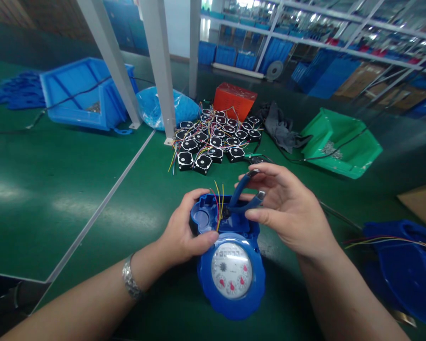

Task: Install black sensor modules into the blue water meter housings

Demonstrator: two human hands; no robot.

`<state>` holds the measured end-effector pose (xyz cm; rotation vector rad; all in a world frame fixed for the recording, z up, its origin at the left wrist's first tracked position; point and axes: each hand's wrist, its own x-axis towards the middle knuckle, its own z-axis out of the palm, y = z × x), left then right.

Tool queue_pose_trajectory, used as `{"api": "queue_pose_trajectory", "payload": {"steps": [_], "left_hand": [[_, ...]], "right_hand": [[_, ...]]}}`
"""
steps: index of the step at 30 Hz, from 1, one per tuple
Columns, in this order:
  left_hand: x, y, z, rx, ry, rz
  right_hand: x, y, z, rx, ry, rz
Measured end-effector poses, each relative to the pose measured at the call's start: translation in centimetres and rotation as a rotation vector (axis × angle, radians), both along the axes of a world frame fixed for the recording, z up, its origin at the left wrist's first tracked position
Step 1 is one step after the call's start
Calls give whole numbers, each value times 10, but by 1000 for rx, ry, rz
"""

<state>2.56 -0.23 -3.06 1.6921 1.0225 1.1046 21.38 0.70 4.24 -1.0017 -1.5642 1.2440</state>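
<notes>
A blue water meter housing (204, 277) with a round white dial (231, 270) lies on the green table in front of me. My left hand (190, 232) grips the upper left side of the housing, its thumb beside thin yellow and red wires (220, 203) that stand up from the open compartment. In my right hand (287, 203) are blue-handled pliers (246, 204), the handles spread between thumb and fingers. The plier jaws point down into the compartment near the wires; their tips are hidden.
Several black modules with wires (216, 142) are heaped behind the housing, by an orange-red box (234, 100). A green bin (362, 147) with small metal parts stands right, a blue bin (78, 90) left. Metal posts (159, 66) rise from the table. Another blue housing (401, 274) lies right.
</notes>
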Motion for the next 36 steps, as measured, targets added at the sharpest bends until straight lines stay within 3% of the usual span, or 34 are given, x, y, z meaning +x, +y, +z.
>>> {"api": "queue_pose_trajectory", "payload": {"steps": [13,16,18,22,25,27,31,33,36], "left_hand": [[-1,1,-2,43,-1,-14],[0,1,-1,43,11,-8],[0,1,-1,37,12,-11],[-1,1,-3,21,-11,-21],[-1,0,-4,8,-13,-21],[-1,0,-4,3,-11,-19],[-1,-1,-1,-16,-16,-39],[0,-2,0,-27,-12,-51],[0,-1,0,-41,-7,-56]], "right_hand": [[-2,2,-5,31,27,-23],[-1,-3,5,74,47,-24],[4,-8,19,146,99,-79],[27,-7,37,307,143,-343],[45,10,21,326,-87,-472],[50,24,2,217,-434,-496],[42,39,-32,2,-1201,-270],[36,39,-40,-57,-1351,-165],[35,38,-44,-108,-1402,-95]]}}
